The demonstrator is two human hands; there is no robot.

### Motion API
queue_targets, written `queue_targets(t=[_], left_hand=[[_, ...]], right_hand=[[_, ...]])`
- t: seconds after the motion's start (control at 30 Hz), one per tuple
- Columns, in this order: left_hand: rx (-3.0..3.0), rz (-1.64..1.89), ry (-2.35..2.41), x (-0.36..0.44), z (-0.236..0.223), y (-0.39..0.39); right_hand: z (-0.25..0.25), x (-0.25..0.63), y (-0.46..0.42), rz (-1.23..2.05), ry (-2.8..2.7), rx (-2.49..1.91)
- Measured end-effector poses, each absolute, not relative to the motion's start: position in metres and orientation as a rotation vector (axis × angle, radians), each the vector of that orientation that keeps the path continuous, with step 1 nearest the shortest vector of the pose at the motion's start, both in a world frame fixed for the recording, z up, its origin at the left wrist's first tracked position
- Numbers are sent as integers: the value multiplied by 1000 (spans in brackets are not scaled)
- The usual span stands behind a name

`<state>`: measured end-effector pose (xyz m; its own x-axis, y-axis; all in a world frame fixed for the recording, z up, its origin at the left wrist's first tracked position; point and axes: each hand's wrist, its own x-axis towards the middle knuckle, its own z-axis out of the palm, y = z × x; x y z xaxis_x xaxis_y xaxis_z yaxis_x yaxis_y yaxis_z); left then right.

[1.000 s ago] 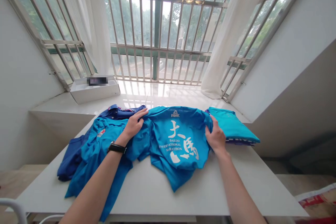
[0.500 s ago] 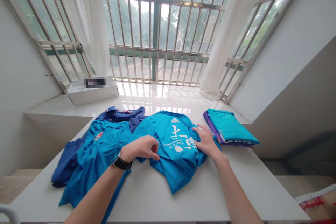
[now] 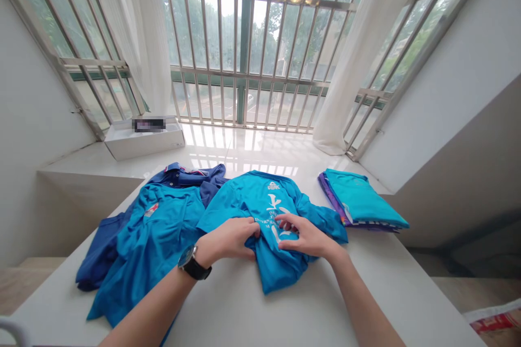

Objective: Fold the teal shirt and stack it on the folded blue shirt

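Note:
A blue T-shirt (image 3: pixel 252 192) with white lettering lies crumpled on the white table in front of me. My left hand (image 3: pixel 232 238), wearing a black-strapped watch (image 3: pixel 193 263), has its fingers closed on the shirt's near left side. Over the printed chest is my right hand (image 3: pixel 307 236), its thumb and curved forefinger apart and touching the fabric; its other fingertips are partly hidden. Left of this shirt, another blue T-shirt (image 3: pixel 158 238) with a small red and white mark is spread loosely over a dark blue polo shirt (image 3: pixel 101 244).
A folded stack of turquoise and purple clothes (image 3: pixel 362 198) sits at the table's right. Behind the table (image 3: pixel 228 309), a white box (image 3: pixel 146 141) stands on the glossy window sill (image 3: pixel 252 146). White curtains (image 3: pixel 337 119) hang beside the barred window.
My right hand has moved left from the shirt's right side onto its print. My left hand has moved slightly right and closed on the cloth. The shirt's lower part has bunched inward.

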<state>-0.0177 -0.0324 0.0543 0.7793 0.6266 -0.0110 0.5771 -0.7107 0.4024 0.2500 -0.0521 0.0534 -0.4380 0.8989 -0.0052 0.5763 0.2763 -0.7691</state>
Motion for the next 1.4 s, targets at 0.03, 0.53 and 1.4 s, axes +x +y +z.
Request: queue_targets(t=[0.03, 0.53, 1.4], left_hand=[[2589, 178, 916, -17, 53, -32], [1703, 635, 568, -32, 95, -25], [1186, 912, 831, -30, 81, -3]], right_hand=[[52, 248, -53, 983, -2141, -1316], [38, 274, -30, 78, -1706, -1609], [56, 263, -43, 331, -1501, -1166]])
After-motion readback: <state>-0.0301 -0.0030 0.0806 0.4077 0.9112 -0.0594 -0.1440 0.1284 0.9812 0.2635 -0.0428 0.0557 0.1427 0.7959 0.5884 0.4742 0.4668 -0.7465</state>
